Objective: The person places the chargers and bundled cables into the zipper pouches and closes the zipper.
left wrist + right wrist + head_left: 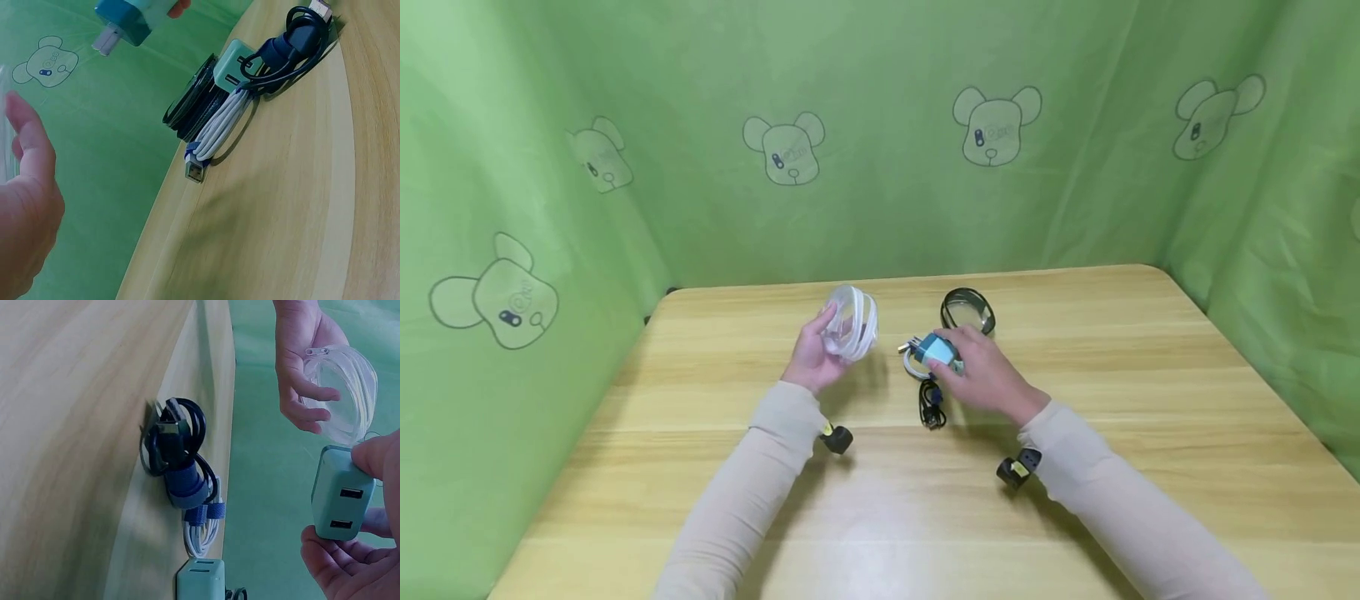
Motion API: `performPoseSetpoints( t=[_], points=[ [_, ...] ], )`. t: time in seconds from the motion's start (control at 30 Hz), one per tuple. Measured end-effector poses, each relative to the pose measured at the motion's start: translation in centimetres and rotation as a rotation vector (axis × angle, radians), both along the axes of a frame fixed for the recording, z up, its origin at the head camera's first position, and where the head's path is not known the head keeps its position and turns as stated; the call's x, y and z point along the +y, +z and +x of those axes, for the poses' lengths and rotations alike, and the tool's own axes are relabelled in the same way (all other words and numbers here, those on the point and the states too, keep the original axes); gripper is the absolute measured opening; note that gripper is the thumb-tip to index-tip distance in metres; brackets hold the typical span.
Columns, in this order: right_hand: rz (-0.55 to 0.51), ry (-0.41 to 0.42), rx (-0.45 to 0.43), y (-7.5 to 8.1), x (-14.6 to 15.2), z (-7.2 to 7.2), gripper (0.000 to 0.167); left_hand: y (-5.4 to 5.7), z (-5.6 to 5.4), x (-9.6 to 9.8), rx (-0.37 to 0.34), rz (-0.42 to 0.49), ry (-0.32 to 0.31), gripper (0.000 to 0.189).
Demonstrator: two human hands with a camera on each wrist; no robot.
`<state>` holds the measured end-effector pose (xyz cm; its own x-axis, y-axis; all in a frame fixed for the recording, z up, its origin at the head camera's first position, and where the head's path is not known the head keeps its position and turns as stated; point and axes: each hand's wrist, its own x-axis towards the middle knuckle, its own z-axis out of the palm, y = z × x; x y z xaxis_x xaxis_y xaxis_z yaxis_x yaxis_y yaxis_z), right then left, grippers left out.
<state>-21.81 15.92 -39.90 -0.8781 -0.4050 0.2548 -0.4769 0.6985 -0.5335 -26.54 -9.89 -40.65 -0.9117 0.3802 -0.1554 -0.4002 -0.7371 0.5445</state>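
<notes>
My left hand (814,357) holds a clear round zip pouch (853,325) up over the table; its fingers curl at the pouch's side in the right wrist view. My right hand (988,375) pinches a teal plug-in USB charger (937,351) between thumb and fingers. Two USB ports show on this charger's end (340,494), and its metal prongs (106,40) point toward the left hand. Below on the table lie a second teal USB charger (235,65), a white USB cable (219,126) bundled with a blue strap, and a coiled black cable (932,405), also strapped in blue.
Behind the right hand stands a round black-rimmed pouch (967,309) with a see-through middle. The wooden table (880,500) ends at a green curtain (880,217) printed with bear heads, which rises at the back and both sides.
</notes>
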Motion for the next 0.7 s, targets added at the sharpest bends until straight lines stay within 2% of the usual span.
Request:
performPoseSetpoints(
  t=[0.2, 0.33, 0.43, 0.7],
  points=[
    [-0.019, -0.01, 0.0, 0.3, 0.1, 0.0, 0.06, -0.1, 0.0, 0.7, -0.041, -0.021, 0.108, 0.053],
    [-0.009, -0.014, 0.033, 0.3, 0.1, -0.1, 0.064, -0.3, 0.0, 0.9, -0.051, -0.048, 0.152, 0.047],
    [0.0, -0.012, 0.056, 0.4, 0.1, -0.1, 0.064, -0.4, -0.1, 0.9, -0.03, -0.058, 0.163, 0.047],
    [-0.009, -0.024, 0.027, 0.5, 0.3, -0.2, 0.056, -0.5, -0.2, 1.2, 0.01, -0.056, 0.151, 0.048]
  ],
)
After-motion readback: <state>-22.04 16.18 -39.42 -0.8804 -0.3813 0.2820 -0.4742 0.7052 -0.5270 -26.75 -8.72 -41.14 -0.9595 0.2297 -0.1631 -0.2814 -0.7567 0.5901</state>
